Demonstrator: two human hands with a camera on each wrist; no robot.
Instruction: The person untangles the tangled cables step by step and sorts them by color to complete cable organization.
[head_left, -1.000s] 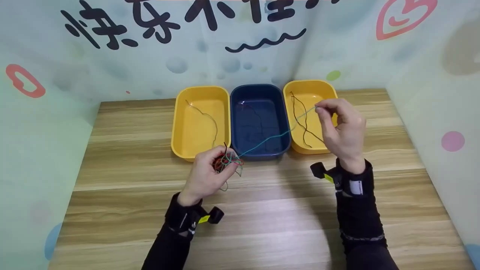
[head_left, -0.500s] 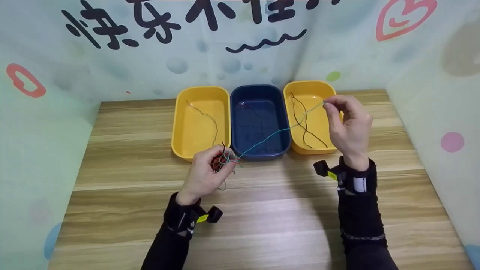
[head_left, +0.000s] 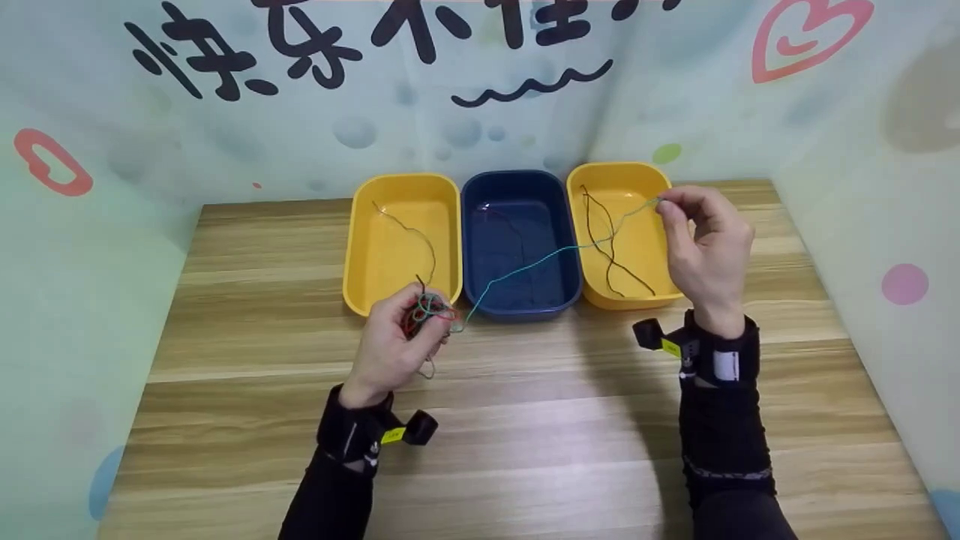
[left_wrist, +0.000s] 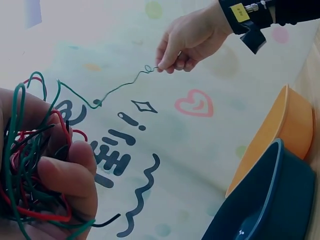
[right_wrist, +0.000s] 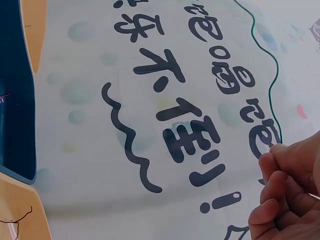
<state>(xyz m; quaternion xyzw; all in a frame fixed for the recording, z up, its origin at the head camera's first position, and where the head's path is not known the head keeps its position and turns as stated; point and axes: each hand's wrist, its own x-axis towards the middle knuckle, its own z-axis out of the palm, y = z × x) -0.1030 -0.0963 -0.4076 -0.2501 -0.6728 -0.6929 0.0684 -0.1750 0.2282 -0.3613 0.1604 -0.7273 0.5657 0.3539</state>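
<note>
My left hand [head_left: 386, 345] grips a tangled bundle of wires [head_left: 427, 309] near the front of the left yellow bin. Red, green and black strands fill that palm in the left wrist view, with loops sticking out past the fingers. My right hand [head_left: 709, 259], beside the right yellow bin, pinches one end of a green wire [head_left: 525, 268] between thumb and forefinger. The wire spans over the blue bin in gentle bends and runs back to the bundle. In the right wrist view, the green wire [right_wrist: 270, 90] rises in waves from the fingertips.
Three bins stand side by side against the printed backdrop. One light wire [head_left: 415, 229] lies in the left yellow bin [head_left: 375, 281], a thin dark one in the blue bin [head_left: 491, 285]. Dark wires [head_left: 611, 259] cross inside the right yellow bin [head_left: 634, 217].
My right hand has moved right and away from me, drawing out more green wire. My left hand has shifted slightly left with the bundle, and the gap between the hands has widened.
</note>
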